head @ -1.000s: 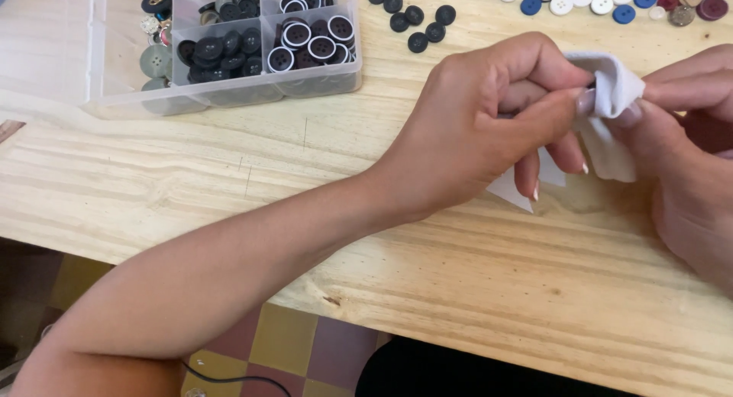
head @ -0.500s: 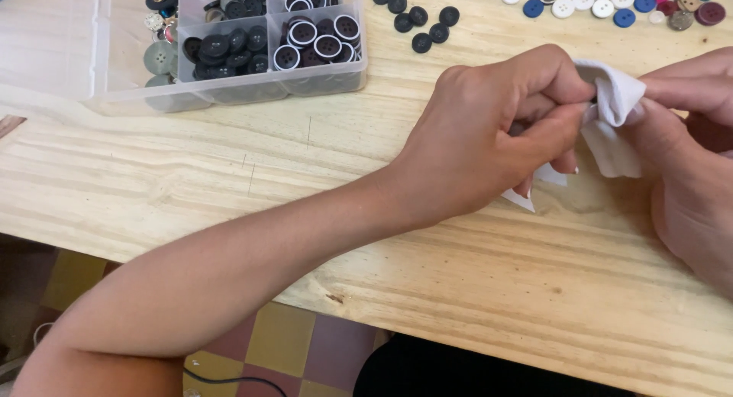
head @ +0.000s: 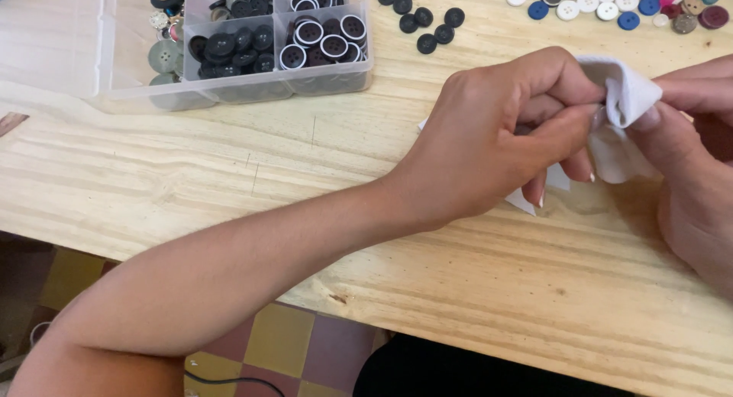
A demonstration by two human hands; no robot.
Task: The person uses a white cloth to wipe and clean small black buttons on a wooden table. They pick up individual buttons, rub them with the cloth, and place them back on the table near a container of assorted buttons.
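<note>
Left hand now higher, pinching cloth

Clear plastic compartment box of buttons, table's far left.

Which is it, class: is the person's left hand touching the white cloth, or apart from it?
Touching. The head view shows the left hand pinching the white cloth between thumb and fingers.

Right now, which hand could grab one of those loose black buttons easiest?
Probably the left hand: the loose black buttons lie just beyond its knuckles. The right hand is farther off; both pinch the white cloth.
</note>
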